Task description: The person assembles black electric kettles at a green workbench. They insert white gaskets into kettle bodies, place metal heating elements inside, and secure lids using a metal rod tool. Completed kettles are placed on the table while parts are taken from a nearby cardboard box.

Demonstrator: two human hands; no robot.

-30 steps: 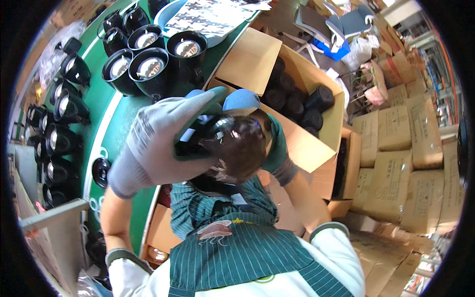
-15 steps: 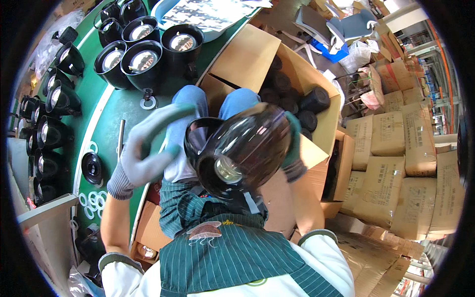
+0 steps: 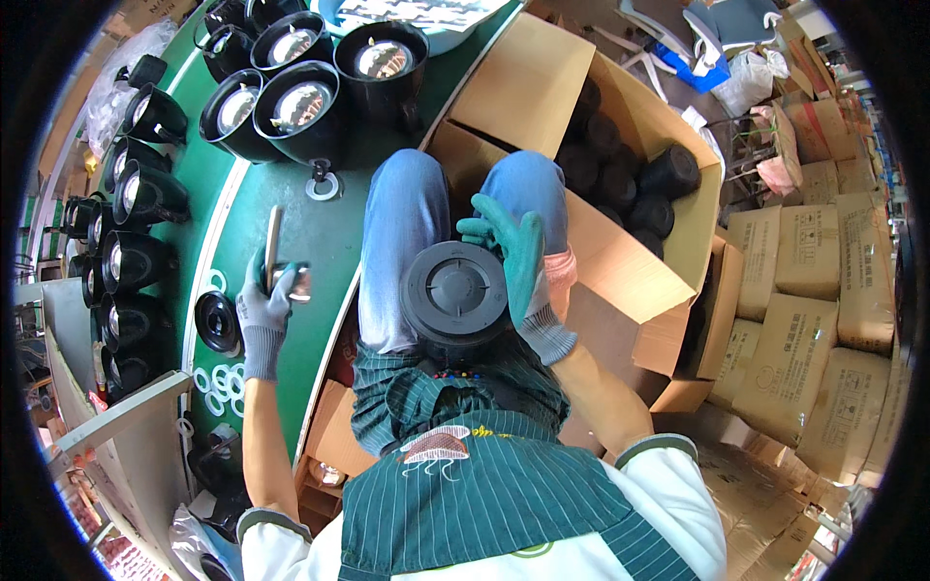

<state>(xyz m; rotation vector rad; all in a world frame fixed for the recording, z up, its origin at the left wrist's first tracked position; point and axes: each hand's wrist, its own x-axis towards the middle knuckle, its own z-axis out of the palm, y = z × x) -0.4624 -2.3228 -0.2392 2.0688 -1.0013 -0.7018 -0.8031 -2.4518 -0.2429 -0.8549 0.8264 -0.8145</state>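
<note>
Between my knees a black vacuum jug (image 3: 455, 292) stands upside down, its round ridged base facing up. My right hand (image 3: 520, 254), in a grey-and-green glove, curves around the right edge of the base and steadies it. Over the green table on the left, my gloved left hand (image 3: 265, 302) is closed on a straight-handled tool (image 3: 273, 237). A shiny metal part shows beside the fingers, but its exact form is blurred. A black round lid (image 3: 218, 322) lies just left of that hand, with several white rings (image 3: 221, 385) nearer me.
Several black jugs with silvery insides (image 3: 296, 102) stand on the far table (image 3: 320, 228), and more line its left side. An open carton (image 3: 693, 242) of black round parts is right of my knees. Stacked cardboard boxes (image 3: 785, 353) fill the right.
The jug has gone from tilted in my right hand to upside down between my knees. My left hand has moved to the table and taken hold of the tool lying there.
</note>
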